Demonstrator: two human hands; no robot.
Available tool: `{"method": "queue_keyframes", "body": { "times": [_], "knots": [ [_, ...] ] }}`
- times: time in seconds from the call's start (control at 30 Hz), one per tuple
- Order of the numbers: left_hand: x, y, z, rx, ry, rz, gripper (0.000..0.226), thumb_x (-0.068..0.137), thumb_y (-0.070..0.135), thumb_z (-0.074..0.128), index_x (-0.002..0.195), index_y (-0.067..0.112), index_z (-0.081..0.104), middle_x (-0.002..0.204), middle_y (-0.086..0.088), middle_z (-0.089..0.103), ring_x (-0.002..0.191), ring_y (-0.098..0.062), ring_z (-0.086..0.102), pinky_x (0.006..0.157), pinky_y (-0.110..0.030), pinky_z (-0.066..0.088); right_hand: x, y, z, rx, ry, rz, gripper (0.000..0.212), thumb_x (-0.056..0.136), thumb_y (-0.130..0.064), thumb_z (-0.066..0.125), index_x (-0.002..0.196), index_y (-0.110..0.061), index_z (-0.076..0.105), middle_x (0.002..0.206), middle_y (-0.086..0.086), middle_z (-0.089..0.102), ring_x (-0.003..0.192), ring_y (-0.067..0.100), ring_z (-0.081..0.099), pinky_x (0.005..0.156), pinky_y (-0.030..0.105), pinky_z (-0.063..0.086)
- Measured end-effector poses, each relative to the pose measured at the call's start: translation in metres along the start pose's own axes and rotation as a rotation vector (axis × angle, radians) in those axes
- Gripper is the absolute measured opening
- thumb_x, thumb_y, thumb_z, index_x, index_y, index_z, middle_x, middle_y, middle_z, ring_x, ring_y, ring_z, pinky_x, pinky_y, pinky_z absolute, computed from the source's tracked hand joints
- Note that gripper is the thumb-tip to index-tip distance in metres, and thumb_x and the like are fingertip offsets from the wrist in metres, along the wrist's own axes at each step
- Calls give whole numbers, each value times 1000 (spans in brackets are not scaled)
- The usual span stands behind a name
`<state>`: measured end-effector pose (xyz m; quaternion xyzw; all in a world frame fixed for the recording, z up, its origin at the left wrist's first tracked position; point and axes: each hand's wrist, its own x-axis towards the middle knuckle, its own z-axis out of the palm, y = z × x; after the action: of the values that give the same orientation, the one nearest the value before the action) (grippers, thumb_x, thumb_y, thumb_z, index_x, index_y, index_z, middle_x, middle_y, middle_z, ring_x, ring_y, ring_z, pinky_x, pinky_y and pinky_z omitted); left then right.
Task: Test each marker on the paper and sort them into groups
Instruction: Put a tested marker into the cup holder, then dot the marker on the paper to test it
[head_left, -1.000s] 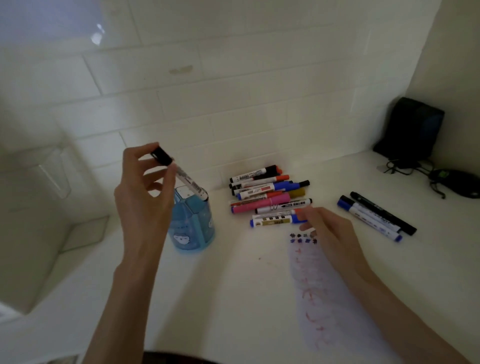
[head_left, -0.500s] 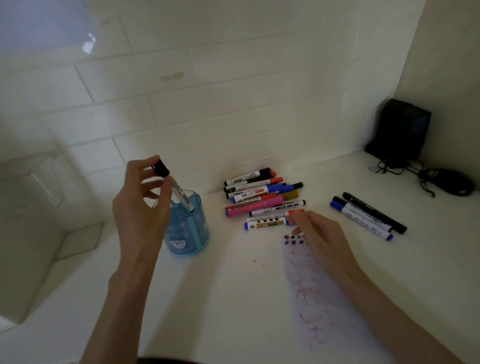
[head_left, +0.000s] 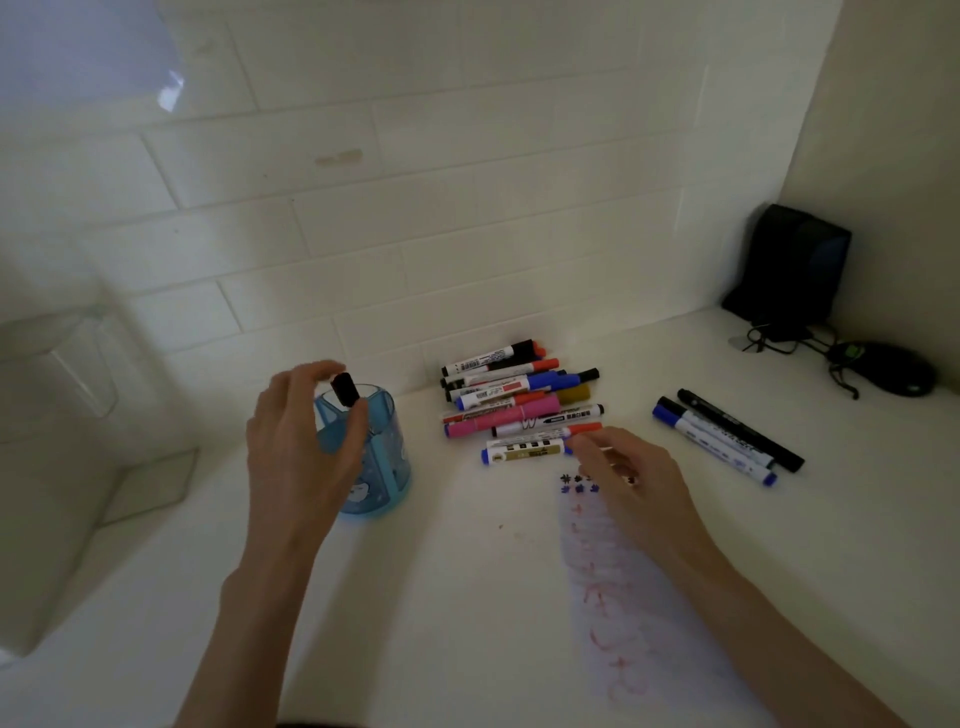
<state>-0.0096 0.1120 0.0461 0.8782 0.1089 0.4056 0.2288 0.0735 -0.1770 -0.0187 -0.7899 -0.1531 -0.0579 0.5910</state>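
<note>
On a white table (head_left: 457, 597), the right hand (head_left: 628, 483) lies on the scribbled paper (head_left: 602, 613), fingertips (head_left: 577, 446) at the marker pile (head_left: 514, 413); grip cannot be told. A nudge there might roll the pile. The left hand (head_left: 296, 452) pinches a black-capped marker (head_left: 345, 388) standing in the blue cup (head_left: 382, 467), which could tip. White tiled wall (head_left: 467, 208) beyond.

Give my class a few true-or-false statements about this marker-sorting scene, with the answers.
1. A black-capped marker stands in the blue cup. True.
2. The paper is blank. False: it bears red and dark scribbles.
3. Some markers lie apart, right of the main pile. True.
4. The right hand reaches into the cup. False: it is at the paper's top edge beside the pile; the left hand is at the cup.
</note>
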Motion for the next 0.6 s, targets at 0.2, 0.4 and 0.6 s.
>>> {"method": "queue_keyframes", "body": {
  "times": [0.2, 0.4, 0.6],
  "knots": [
    [-24, 57, 34, -132, 75, 312, 26, 95, 12, 55, 120, 20, 58, 115, 6, 61, 94, -1, 56, 84, -15, 45, 5, 9, -11, -66, 85, 8, 15, 102, -22, 64, 111, -27, 75, 99, -15, 74, 87, 6, 69, 71, 23, 59],
    [-43, 66, 108, 155, -466, 308, 38, 98, 30, 60, 135, 25, 57, 139, 4, 56, 130, -17, 46, 111, -31, 33, 7, 17, -19, -147, 160, -11, 21, 98, -14, 66, 104, -34, 70, 95, -16, 70, 86, -3, 64, 68, 9, 50],
    [-41, 59, 120, 198, -468, 295, 32, 103, 38, 49, 130, 25, 60, 135, 3, 56, 128, -18, 44, 110, -31, 27, 8, 19, -19, -347, 125, -119, 28, 94, -10, 71, 117, -27, 71, 103, -7, 69, 85, 3, 61, 72, 17, 50]
  ]
}}
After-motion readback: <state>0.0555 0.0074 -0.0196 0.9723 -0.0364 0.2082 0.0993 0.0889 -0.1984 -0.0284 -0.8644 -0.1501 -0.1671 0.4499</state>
